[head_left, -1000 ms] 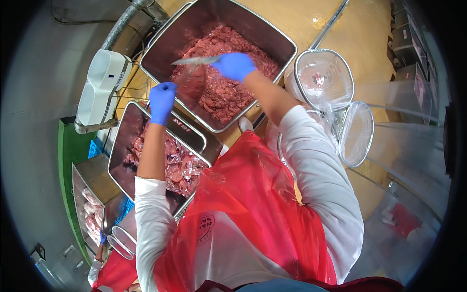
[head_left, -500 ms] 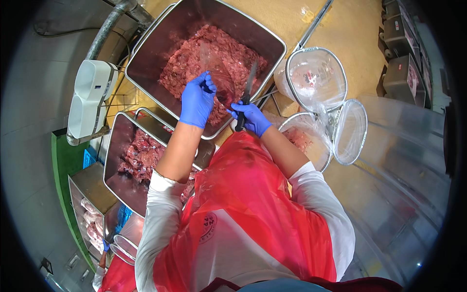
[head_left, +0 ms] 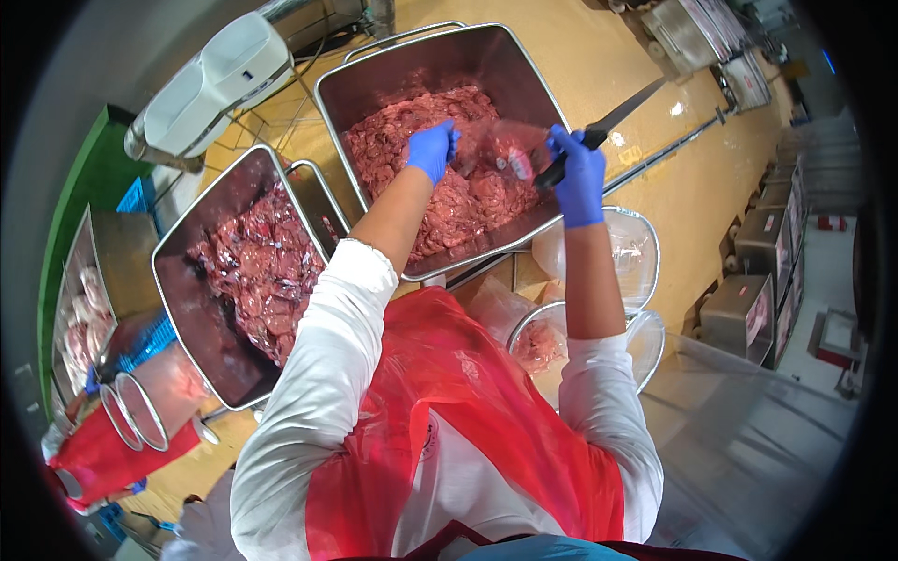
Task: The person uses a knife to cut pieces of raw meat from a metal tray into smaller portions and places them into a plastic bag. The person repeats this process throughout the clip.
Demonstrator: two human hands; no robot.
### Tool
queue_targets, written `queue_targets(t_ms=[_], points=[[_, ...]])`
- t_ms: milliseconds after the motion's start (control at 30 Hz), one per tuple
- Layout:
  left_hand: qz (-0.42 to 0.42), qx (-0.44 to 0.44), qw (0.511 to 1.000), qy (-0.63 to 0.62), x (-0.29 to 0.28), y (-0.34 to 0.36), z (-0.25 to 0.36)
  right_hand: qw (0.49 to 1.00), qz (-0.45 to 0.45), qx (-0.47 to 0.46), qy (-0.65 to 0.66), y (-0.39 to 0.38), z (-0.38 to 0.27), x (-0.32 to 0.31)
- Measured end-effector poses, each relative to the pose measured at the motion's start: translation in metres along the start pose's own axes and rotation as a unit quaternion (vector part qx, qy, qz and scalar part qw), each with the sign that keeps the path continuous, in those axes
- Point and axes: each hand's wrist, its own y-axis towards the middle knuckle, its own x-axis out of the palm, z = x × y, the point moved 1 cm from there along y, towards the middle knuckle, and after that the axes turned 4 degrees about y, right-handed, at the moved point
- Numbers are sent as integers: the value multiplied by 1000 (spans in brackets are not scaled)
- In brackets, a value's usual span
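Note:
My left hand (head_left: 432,151), in a blue glove, is closed over a large steel tub (head_left: 329,110) of raw red meat (head_left: 412,210). From its fingers a thin, see-through, reddish sheet (head_left: 496,145), blurred by motion, stretches across toward my right hand. My right hand (head_left: 580,178), also gloved in blue, is raised at the tub's right side, wrapped round the black handle of a knife (head_left: 629,110). The blade points away to the upper right. Whether the right fingers also pinch the sheet, I cannot tell.
A second steel tub (head_left: 178,323) with darker meat stands at my left. Clear bags on metal hoops (head_left: 645,257) hang at my right, one with meat scraps (head_left: 543,344). White bins (head_left: 245,51) are at the far left. Another person in a red apron (head_left: 126,458) is at the lower left.
My right hand has moved out to the right and away from my body with the knife. My left hand has moved slightly right, and the sheet now spans between the hands. The view has turned.

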Motion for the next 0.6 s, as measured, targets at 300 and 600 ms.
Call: queue_targets(t_ms=[300, 600], points=[[28, 153, 987, -36, -158, -129, 36, 993, 4, -70, -92, 65, -36, 81], [197, 182, 938, 219, -425, -225, -123, 996, 65, -39, 36, 31, -10, 43]])
